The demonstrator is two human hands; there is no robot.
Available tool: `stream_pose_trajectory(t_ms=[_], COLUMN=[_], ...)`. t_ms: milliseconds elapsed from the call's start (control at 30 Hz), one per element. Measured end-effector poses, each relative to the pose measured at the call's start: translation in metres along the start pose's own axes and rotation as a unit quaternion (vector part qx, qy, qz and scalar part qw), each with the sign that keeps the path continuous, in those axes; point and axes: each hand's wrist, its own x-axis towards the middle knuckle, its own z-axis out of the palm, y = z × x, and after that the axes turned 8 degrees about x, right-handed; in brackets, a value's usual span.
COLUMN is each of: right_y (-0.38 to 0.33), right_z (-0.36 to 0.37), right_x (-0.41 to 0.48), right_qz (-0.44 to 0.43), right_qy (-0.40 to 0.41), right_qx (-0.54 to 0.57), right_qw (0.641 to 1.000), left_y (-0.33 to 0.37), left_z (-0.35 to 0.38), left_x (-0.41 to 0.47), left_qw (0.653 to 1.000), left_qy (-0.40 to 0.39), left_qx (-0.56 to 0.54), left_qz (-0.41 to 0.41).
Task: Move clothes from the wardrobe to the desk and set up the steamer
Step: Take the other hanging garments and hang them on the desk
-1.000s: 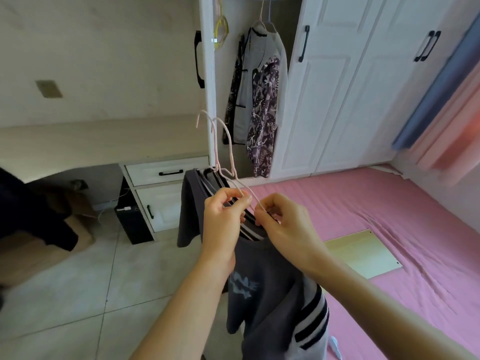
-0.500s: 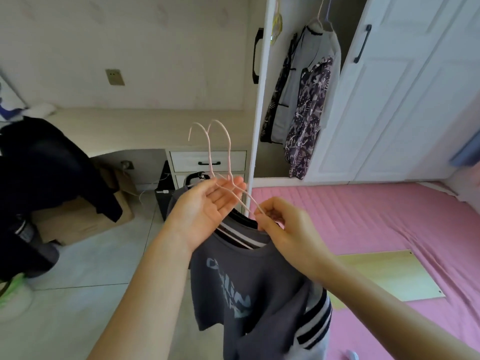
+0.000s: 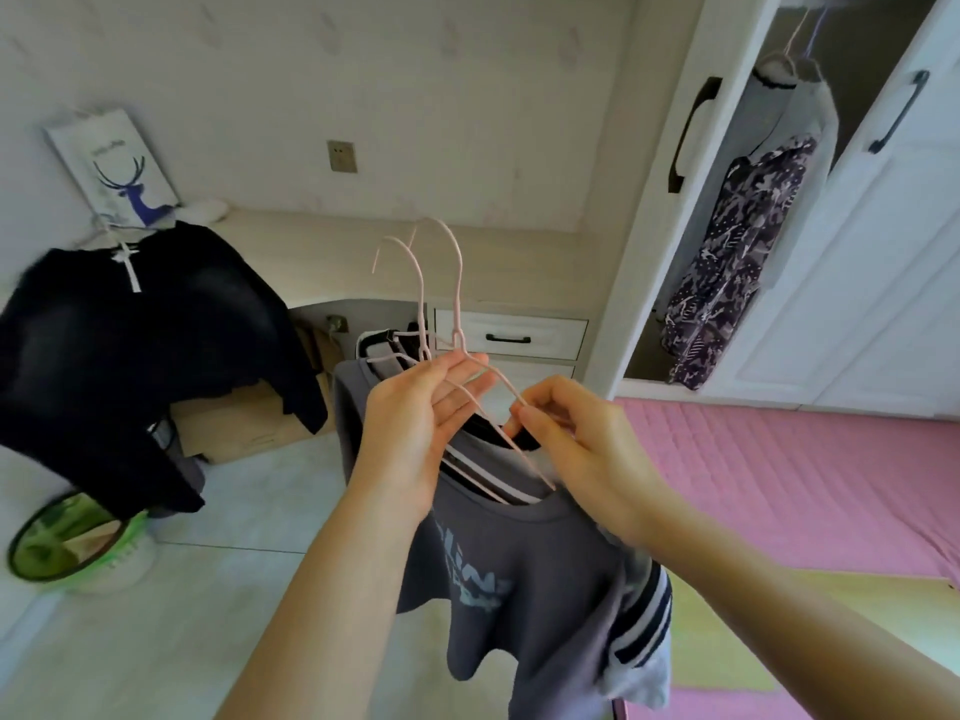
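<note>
Beyond us waits the tabletop (image 3: 519, 267); our right grip (image 3: 571, 449) pinches the hangers (image 3: 456, 304), our left grip (image 3: 415, 423) lies open beneath, so tilting could shed the shirts (image 3: 519, 563).

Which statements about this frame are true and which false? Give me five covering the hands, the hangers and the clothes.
1. The right hand pinches a wire of the pink hangers. True.
2. The left hand is clenched in a fist round the hanger hooks. False: its fingers are straight, lying under the hanger wires.
3. The grey T-shirt lies flat on the desk. False: it hangs from the hangers held in the hands, above the floor.
4. A patterned garment hangs inside the open wardrobe. True.
5. A black garment hangs on a white hanger at the left, by the desk. True.
</note>
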Motion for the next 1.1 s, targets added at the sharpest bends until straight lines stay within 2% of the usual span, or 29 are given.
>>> stream_pose_trajectory(t_ms=[267,400,600,933,1100], right_y=[-0.016,-0.019,-0.018,-0.015,-0.005], right_z=[0.079,0.108,0.13,0.159,0.17], right_x=[0.061,0.076,0.113,0.215,0.291], right_qz=[-0.02,-0.031,-0.018,-0.118,-0.164], right_qy=[-0.023,-0.057,-0.103,-0.127,-0.132], right_qx=[-0.05,-0.047,-0.067,-0.16,-0.209], right_qw=[0.998,0.997,0.992,0.972,0.955], left_y=[0.028,0.038,0.046,0.064,0.085], left_z=[-0.055,-0.082,-0.102,-0.117,-0.123], left_x=[0.031,0.051,0.08,0.161,0.215], left_qw=[0.997,0.995,0.993,0.97,0.942], left_qy=[0.042,0.084,0.099,0.166,0.201], left_qx=[0.022,0.02,0.029,0.129,0.209], left_qz=[0.055,0.059,0.057,0.12,0.17])
